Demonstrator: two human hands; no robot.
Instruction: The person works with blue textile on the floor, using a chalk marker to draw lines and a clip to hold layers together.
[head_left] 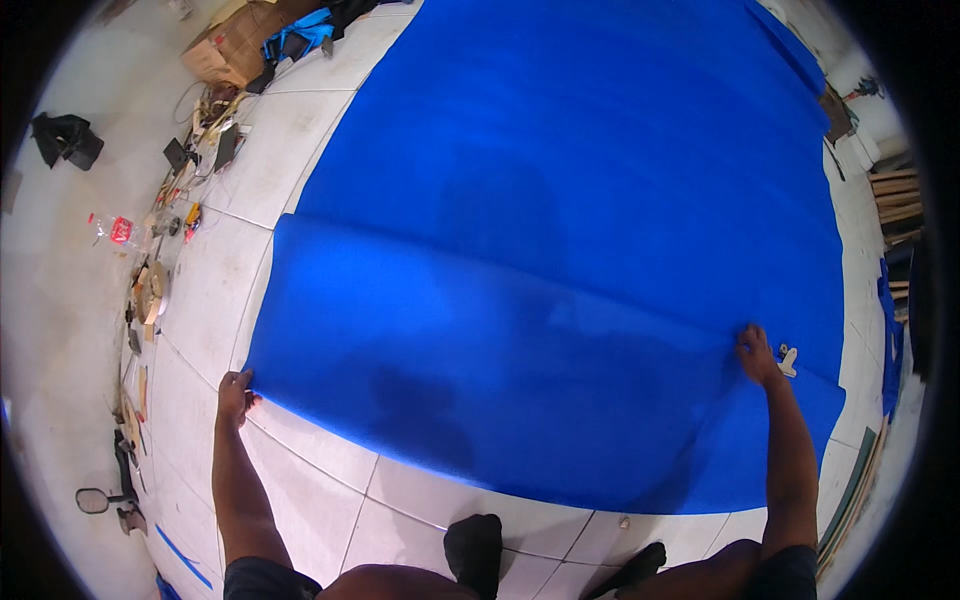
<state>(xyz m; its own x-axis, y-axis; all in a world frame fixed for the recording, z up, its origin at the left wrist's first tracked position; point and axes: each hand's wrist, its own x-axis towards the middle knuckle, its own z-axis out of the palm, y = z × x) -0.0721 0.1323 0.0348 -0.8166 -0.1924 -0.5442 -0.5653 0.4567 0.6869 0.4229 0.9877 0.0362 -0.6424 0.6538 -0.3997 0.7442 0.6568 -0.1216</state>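
Note:
A large bright blue sheet of felt-like fabric lies spread over the white tiled floor, its near part folded over on itself. My left hand grips the near left corner of the folded layer. My right hand presses down on the fabric near its right side, fingers bent on the cloth. A small pale clip-like thing lies on the fabric just right of my right hand. My feet in black socks stand at the sheet's near edge.
Along the left wall lies a line of clutter: small tools and wood scraps, a clear plastic bottle, a black bag, a cardboard box. Wooden planks are stacked at the right.

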